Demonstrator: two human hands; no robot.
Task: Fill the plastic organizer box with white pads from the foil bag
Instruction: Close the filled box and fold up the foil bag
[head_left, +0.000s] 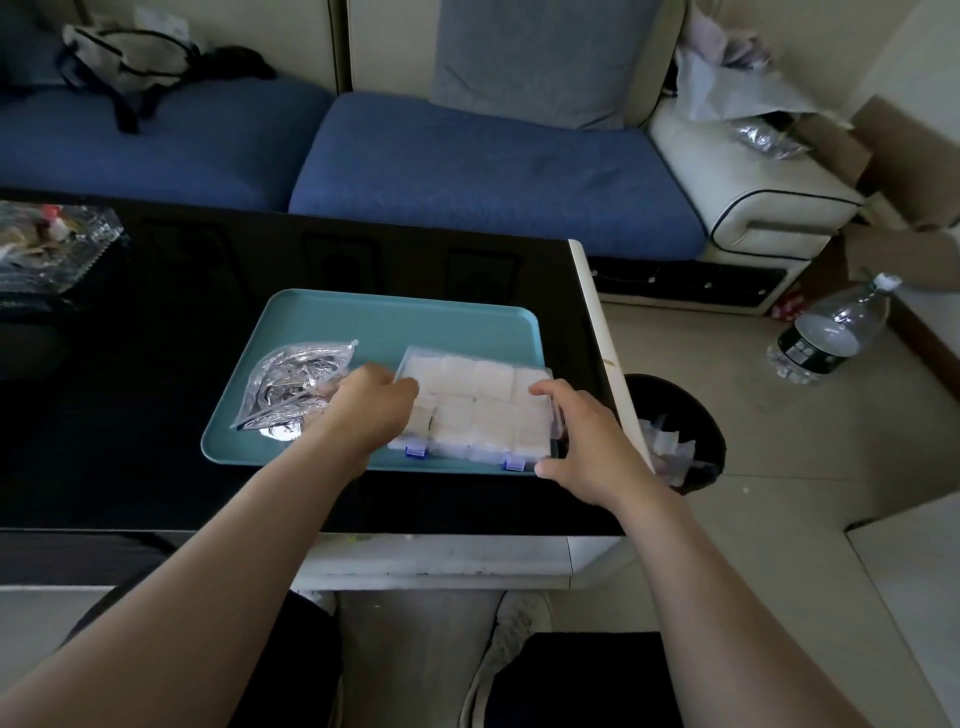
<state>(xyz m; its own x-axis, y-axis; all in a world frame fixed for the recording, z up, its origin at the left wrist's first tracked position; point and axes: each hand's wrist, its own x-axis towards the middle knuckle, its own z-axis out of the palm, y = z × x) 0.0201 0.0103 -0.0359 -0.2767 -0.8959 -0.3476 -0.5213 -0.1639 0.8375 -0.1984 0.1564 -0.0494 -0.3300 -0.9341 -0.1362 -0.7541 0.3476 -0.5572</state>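
The teal tray (395, 322) lies on the black surface (156, 364), and both task things are on it. The box (488, 441) stands on the right half of the tray, close to its near edge. The foil bag (291, 384) lies on the left half, flat and crumpled, and looks nearly empty.

Every compartment I can see in the box holds white pads (457, 410). The clear lid (467, 353) seems to lie down over them. Two blue latches (415, 451) sit on the box wall that faces the near edge of the tray. I cannot tell whether they are snapped.

The left grip (379, 410) is between the bag and the box. Its fingers curl onto the left edge of the box, and the tips are partly hidden. The right grip (582, 431) is at the right edge of the tray and clasps the right end of the box, with the fingers over the lid and the thumb at the near corner.

In my judgement the filling is done, and the step in hand is closing and securing the box. The next move calls for keeping the lid pressed flat with both grips and then pushing each latch until it catches. A pad that stands too high could keep the lid from seating, so even pressure would help.
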